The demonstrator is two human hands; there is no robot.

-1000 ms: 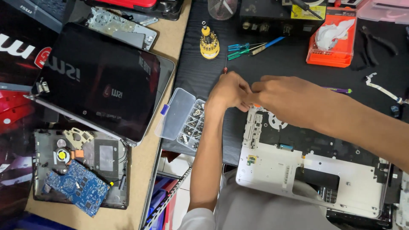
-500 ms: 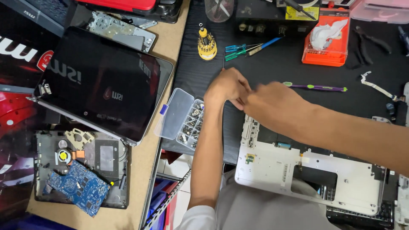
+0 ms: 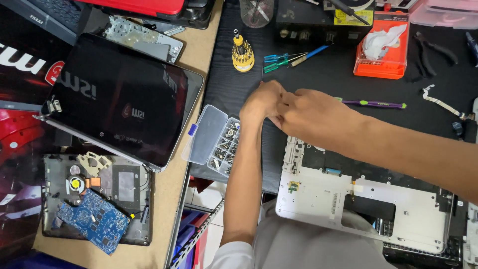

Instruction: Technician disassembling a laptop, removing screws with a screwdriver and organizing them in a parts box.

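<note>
My left hand (image 3: 261, 102) and my right hand (image 3: 313, 115) meet fingertip to fingertip over the black mat (image 3: 318, 79). The left hand's fingers are closed around a thin screwdriver (image 3: 262, 74), whose shaft pokes out above the knuckles. The right hand's fingers curl in against the left; what they pinch is hidden. Just below the hands lies an opened white laptop shell (image 3: 318, 194). A clear screw box (image 3: 214, 142) with its lid open sits left of my left wrist.
A black laptop lid (image 3: 124, 99) lies at left, above a stripped laptop base with a blue circuit board (image 3: 92, 219). On the mat are a yellow bit holder (image 3: 243, 54), blue-handled tools (image 3: 284, 59), a purple pen (image 3: 373, 104), an orange box (image 3: 381, 50) and pliers (image 3: 438, 50).
Both hands have stayed joined and drifted slightly left. My right forearm has dropped lower, uncovering the full length of the purple pen.
</note>
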